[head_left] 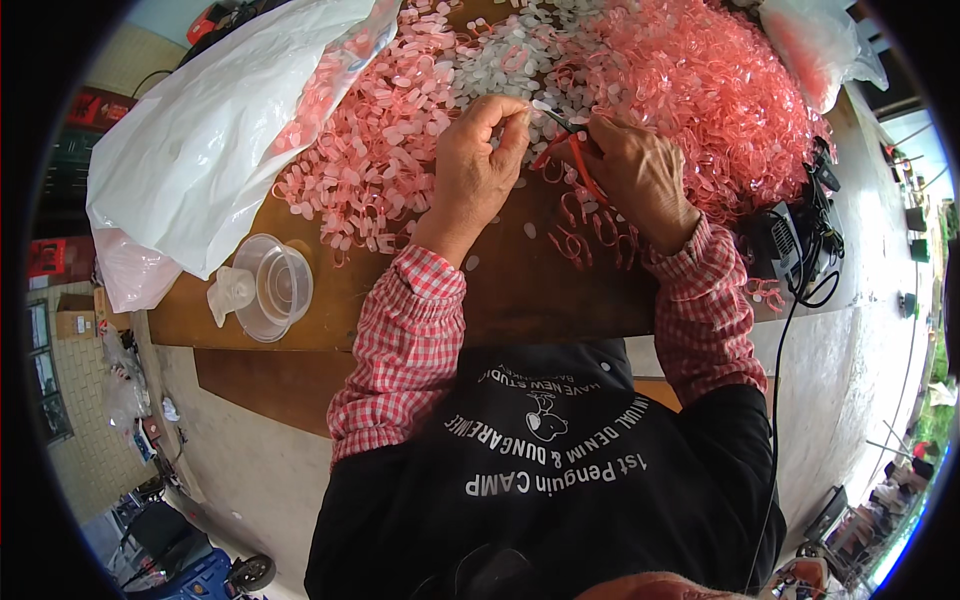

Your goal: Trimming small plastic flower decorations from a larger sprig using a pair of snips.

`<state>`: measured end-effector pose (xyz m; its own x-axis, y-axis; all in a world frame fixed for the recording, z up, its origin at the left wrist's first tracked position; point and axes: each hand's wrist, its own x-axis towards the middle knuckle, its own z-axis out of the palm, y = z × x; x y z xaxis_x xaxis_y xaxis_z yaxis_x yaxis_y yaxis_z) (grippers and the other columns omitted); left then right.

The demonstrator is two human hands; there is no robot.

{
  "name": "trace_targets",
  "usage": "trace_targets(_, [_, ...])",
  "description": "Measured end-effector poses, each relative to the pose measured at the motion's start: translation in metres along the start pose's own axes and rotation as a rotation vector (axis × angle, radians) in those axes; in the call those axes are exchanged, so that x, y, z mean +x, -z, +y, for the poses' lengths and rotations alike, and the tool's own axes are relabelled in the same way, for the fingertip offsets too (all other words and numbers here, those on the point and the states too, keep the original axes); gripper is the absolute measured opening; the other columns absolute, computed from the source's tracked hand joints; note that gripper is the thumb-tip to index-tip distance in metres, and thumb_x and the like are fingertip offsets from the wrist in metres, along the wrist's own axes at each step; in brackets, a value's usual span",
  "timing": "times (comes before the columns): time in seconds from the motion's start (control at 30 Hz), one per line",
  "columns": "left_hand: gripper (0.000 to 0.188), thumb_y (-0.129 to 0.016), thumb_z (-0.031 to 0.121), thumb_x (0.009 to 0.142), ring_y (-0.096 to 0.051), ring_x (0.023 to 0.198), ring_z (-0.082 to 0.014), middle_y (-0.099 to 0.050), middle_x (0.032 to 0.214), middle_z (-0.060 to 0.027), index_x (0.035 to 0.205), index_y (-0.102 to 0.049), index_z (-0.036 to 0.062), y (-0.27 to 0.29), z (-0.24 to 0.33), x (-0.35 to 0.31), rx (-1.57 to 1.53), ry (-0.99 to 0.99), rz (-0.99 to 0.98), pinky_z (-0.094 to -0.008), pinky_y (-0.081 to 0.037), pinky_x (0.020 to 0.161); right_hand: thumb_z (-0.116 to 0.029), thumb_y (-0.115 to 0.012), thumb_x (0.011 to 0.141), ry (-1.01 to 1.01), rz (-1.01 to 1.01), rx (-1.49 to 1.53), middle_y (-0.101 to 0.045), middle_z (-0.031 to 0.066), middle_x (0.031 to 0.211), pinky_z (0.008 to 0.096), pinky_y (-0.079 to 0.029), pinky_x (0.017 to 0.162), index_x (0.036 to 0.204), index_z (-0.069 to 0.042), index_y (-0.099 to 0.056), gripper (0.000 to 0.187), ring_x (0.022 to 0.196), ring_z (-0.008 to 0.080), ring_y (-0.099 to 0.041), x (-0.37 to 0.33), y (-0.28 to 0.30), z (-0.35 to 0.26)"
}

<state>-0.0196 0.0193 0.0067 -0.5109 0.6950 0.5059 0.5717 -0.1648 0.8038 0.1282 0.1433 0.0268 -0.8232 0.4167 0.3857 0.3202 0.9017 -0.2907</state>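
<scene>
left hand [475, 165]: thumb and forefinger pinched on a small pale piece [540, 105], which shows just beyond the fingertips; rest of the piece hidden by the hand.

right hand [640, 170]: closed round the handles of red-handled snips [583, 163], dark blades directed left, toward the piece. whether blades touch it, or stand parted, cannot be told.

position of piece: above the table, between the two hands, in front of the whitish heap.

step in hand, as judged: trimming or separating one small plastic part, the left hand steadying, the right cutting.

next move, as judged: calls for a steady pinch, the blades lined up on the joint and squeezed, fingertips kept clear of the edge.

stock on the table [545, 295], brown-topped:
- heap of looped coral-pink parts [710, 100], glossy, large, to the right.
- heap of paler pink parts [385, 140], left of the left hand.
- whitish oval pieces [500, 65], lying between the two heaps.
- loose pink loops [575, 240], near edge side, below the right hand.
- white plastic bag [220, 130], far left, overlapping the paler heap.
- clear round tub [287, 285], left, near the front edge.
- clear bag [815, 45], upper right, pink contents.
- black cables [822, 245], right edge.
</scene>
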Motion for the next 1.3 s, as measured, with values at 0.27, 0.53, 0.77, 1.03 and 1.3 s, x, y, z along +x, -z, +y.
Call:
trace_targets(0.27, [0.016, -0.061, 0.017, 0.096, -0.053, 0.072, -0.0031, -0.063, 0.083, 0.0010, 0.098, -0.066, 0.0017, 0.002, 0.011, -0.003, -0.244, 0.336, 0.019, -0.0193, -0.045, 0.064, -0.022, -0.067, 0.091, -0.295, -0.071, 0.638, -0.068, 0.0023, 0.077, 0.0257, -0.046, 0.056, 0.104, -0.003, -0.068, 0.023, 0.066, 0.0071, -0.060, 0.005, 0.005, 0.015])
trace_targets(0.53, [0.015, -0.067, 0.012, 0.091, -0.054, 0.070, -0.0023, -0.063, 0.079, 0.0014, 0.097, -0.068, -0.0023, -0.019, 0.012, -0.010, -0.563, 0.360, -0.013, -0.0193, -0.045, 0.059, -0.017, -0.071, 0.087, -0.295, -0.127, 0.870, -0.067, 0.0020, 0.083, 0.0230, -0.049, 0.065, 0.107, -0.001, -0.066, 0.026, 0.075, 0.0067, -0.060, 0.007, -0.006, 0.006])
trace_targets(0.77, [0.007, -0.067, 0.000, 0.081, -0.063, 0.064, -0.0081, -0.069, 0.080, -0.0042, 0.089, -0.068, 0.0005, -0.017, 0.015, -0.008, 0.011, 0.056, 0.012, -0.0210, -0.049, 0.056, -0.010, -0.067, 0.087, -0.105, 0.038, 0.432, -0.069, 0.0049, 0.083, 0.0262, -0.050, 0.059, 0.100, 0.000, -0.064, 0.016, 0.070, 0.0101, -0.063, 0.008, -0.007, 0.000])
trace_targets(1.03, [0.011, -0.067, 0.009, 0.088, -0.067, 0.068, -0.0139, -0.069, 0.088, -0.0085, 0.098, -0.065, 0.0034, 0.003, -0.001, -0.001, -0.858, 0.555, 0.235, -0.0246, -0.053, 0.060, -0.015, -0.070, 0.088, -0.232, 0.153, 0.459, -0.068, 0.0048, 0.078, 0.0242, -0.049, 0.055, 0.095, -0.001, -0.064, 0.017, 0.067, 0.0072, -0.061, 0.010, 0.011, 0.040])
trace_targets(1.3, [0.014, -0.067, 0.013, 0.088, -0.058, 0.062, -0.0093, -0.068, 0.089, -0.0030, 0.102, -0.065, 0.0088, -0.009, -0.004, -0.002, -1.183, 0.792, 0.135, -0.0235, -0.044, 0.056, -0.021, -0.080, 0.075, 0.223, 0.168, 0.199, -0.055, 0.0165, 0.088, 0.0408, -0.048, 0.060, 0.108, 0.002, -0.051, 0.050, 0.071, 0.0334, -0.059, 0.004, -0.011, 0.004])
